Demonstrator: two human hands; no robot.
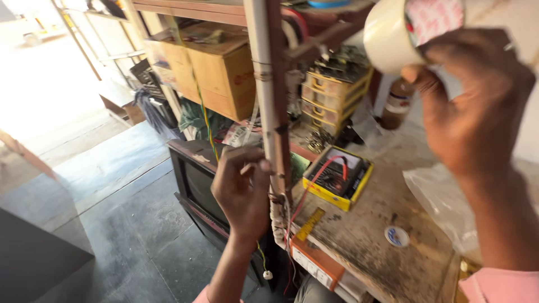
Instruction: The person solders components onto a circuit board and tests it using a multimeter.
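From my feed I see a yellow-cased multimeter (337, 178) with red lead on the dusty wooden worktop (387, 224), stacked yellow trays (332, 96) behind it, a brown bottle (397, 104), a cardboard box (216, 70) on the shelf, and an old television (196, 185) on the floor.

left hand (242, 188): raised, fingers curled | right hand (469, 98): raised higher, gripping

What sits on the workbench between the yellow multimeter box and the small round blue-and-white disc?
In the head view, nothing sits there: between the yellow multimeter box and the small disc there is only bare, dusty, stained workbench top.
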